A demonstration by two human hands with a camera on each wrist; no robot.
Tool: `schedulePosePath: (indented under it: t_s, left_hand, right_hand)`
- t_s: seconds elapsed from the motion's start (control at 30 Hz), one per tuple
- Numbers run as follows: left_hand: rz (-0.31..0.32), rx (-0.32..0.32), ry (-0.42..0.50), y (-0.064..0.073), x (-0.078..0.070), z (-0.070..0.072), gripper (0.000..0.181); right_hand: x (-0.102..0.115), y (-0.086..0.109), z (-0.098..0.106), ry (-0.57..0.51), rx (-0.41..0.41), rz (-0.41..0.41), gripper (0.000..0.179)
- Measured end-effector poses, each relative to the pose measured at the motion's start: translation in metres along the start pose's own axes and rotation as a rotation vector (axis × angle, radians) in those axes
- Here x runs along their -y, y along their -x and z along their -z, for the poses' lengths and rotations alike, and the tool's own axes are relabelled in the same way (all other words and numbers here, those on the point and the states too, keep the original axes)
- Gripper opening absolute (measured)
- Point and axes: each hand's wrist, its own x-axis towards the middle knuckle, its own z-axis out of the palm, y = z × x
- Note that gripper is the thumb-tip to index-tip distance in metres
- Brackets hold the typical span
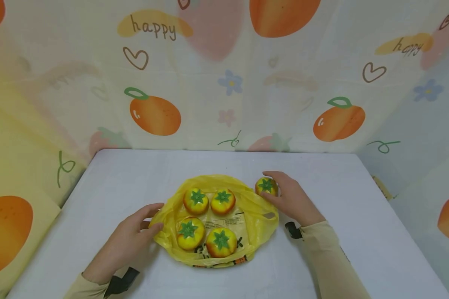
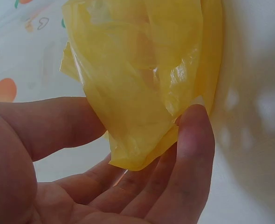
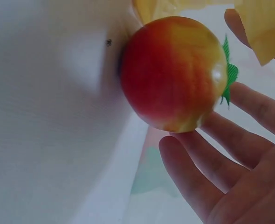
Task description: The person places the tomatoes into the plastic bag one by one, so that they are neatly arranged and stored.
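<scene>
A yellow plastic bag (image 1: 260,232) lies spread on the table with its rim folded out. Several round yellow-red toy fruits (image 1: 222,243) with green star-shaped leafy tops sit within that rim. My left hand (image 1: 129,232) holds the bag's left edge, with thumb and fingers on either side of the plastic (image 2: 133,93). At the far right of the bag, a single toy fruit (image 3: 170,74) of the same kind stands outside the rim. Around it my right hand (image 1: 289,197) has its fingers spread and fairly straight, fingertips right at the fruit; a bag flap partly hides the thumb.
A white-covered table (image 1: 321,170) carries everything. Behind it hangs a cloth (image 1: 262,108) printed with oranges, hearts and words, and it continues along both sides. Black straps (image 1: 121,282) circle the wrists at the beige sleeves (image 1: 333,257).
</scene>
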Motion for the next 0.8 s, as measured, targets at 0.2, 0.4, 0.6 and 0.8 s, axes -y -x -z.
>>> schedulePosePath:
  t_s: [0.2,0.4,0.6,0.8]
  left_hand:
    - [0.005,-0.001,-0.006,-0.0005,0.0001,-0.0008,0.059]
    - [0.001,0.000,-0.008,-0.0009,0.0014,-0.0015,0.059]
    - [0.008,-0.001,-0.008,-0.0013,0.0013,-0.0008,0.060]
    - [-0.002,0.002,0.006,-0.0007,0.0023,-0.0006,0.060]
  right_hand:
    - [-0.0017,-0.0014,-0.0033,-0.005,0.024,-0.025,0.066]
    - [-0.0043,-0.0018,-0.0049,-0.006,0.030,-0.039,0.065]
    - [-0.0043,-0.0021,-0.0044,-0.006,0.029,-0.034,0.065]
    - [-0.0052,-0.0024,-0.0049,-0.004,0.034,-0.055,0.065]
